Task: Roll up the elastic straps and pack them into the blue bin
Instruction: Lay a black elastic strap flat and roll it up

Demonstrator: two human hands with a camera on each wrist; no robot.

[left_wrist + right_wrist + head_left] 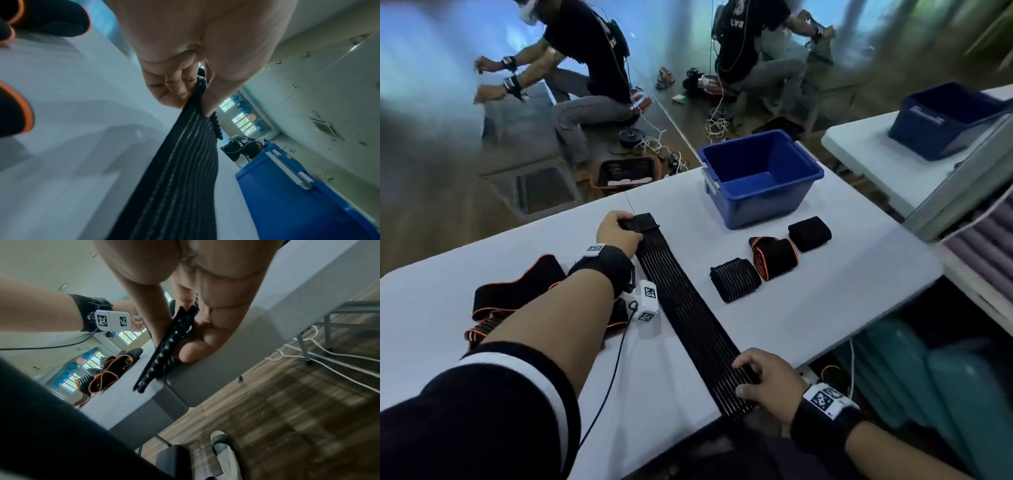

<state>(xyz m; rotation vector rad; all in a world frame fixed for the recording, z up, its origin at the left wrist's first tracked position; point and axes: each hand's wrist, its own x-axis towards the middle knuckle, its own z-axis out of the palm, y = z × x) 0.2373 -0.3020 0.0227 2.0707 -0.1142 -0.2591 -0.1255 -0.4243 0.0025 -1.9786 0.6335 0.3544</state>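
Note:
A long black ribbed elastic strap (685, 308) lies stretched flat across the white table (842, 301). My left hand (616, 231) pinches its far end (197, 104) between thumb and fingers. At the near table edge my right hand (760, 380) grips the other end (164, 352). The blue bin (760, 178) stands beyond the strap, with nothing visible inside. Three rolled straps sit to the right: a ribbed one (734, 279), an orange-edged one (775, 257) and a plain black one (810, 233).
A loose pile of orange-edged straps (517, 298) lies under my left forearm. A second blue bin (945, 120) stands on another table at the far right. Other people sit on the floor beyond the table. Teal cases (935, 377) stand below the right edge.

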